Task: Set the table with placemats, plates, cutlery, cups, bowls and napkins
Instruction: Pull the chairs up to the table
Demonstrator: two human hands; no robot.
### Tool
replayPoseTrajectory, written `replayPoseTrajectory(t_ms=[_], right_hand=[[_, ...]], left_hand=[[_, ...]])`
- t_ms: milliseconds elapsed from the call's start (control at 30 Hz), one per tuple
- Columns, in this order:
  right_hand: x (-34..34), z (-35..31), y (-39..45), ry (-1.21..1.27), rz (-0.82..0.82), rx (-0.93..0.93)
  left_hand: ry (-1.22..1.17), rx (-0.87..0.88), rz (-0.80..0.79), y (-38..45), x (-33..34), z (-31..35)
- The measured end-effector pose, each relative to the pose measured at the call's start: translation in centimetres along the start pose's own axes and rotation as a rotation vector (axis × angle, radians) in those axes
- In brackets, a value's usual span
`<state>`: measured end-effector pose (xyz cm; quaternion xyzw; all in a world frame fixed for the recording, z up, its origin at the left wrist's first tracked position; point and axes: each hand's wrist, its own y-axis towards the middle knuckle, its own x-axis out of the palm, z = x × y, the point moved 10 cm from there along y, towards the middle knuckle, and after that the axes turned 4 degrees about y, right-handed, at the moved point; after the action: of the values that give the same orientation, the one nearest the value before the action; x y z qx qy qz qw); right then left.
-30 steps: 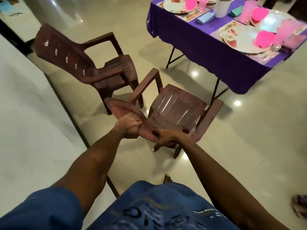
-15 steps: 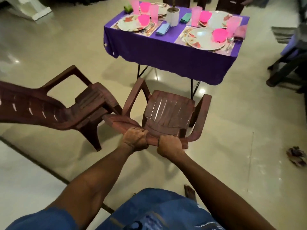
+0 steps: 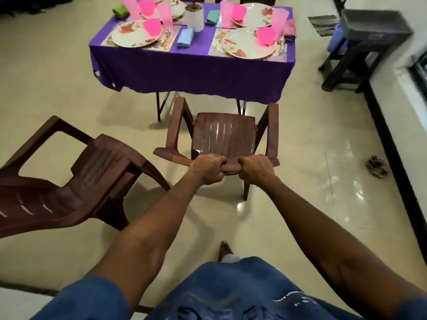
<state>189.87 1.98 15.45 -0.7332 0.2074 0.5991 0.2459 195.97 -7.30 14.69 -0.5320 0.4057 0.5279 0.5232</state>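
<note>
A brown plastic armchair (image 3: 223, 135) stands in front of me, facing the table. My left hand (image 3: 205, 170) and my right hand (image 3: 255, 168) both grip the top edge of its backrest, side by side. Beyond it stands the table under a purple cloth (image 3: 189, 70). On the cloth lie placemats with flowered plates (image 3: 135, 36), pink bowls (image 3: 152, 26), pink cups (image 3: 165, 13), spoons (image 3: 280, 41) and folded napkins (image 3: 185, 36). A white pot (image 3: 194, 16) sits at the table's middle.
A second brown armchair (image 3: 76, 181) stands at my left, close to my left arm. A dark stool with a grey box (image 3: 367, 40) is at the far right by the wall. A small dark object (image 3: 376, 166) lies on the tiled floor at the right.
The chair has swung round from an angle until it faces the table squarely, and it is nearer the table. Both hands kept their grip on the backrest. The second chair is now further left.
</note>
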Motion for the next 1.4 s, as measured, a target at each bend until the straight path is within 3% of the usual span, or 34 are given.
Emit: replayPoseTrajectory(t_ms=[67,167,300,467,933,1200,1400], right_hand=[[-0.1,0.6,0.7,0.001,0.002,0.005],[-0.4,1.0,1.4,-0.017,0.025,0.033],[0.2,0.9,1.6,-0.043,-0.010,0.063],[1.6,-2.4,3.1,0.040,-0.174,0.076],[0.6,-9.5,2.5,-0.013,-0.009,0.298],[0.7,-9.1,2.3,-0.020,0.033,0.254],[1.2,-8.1,2.0,-0.013,0.051,0.220]], left_hand=[[0.022,0.050,-0.010,0.0,-0.4,-2.2],[0.173,-0.053,-0.032,-0.5,-0.2,-7.9],[0.225,-0.158,0.103,-1.6,-0.8,-11.3],[0.186,-0.128,0.117,-0.9,-0.6,-11.6],[0.176,0.165,0.046,-2.2,-1.2,-12.6],[0.221,0.209,0.078,-1.8,-1.9,-11.8],[0.237,0.114,0.098,-1.3,-2.1,-11.5]])
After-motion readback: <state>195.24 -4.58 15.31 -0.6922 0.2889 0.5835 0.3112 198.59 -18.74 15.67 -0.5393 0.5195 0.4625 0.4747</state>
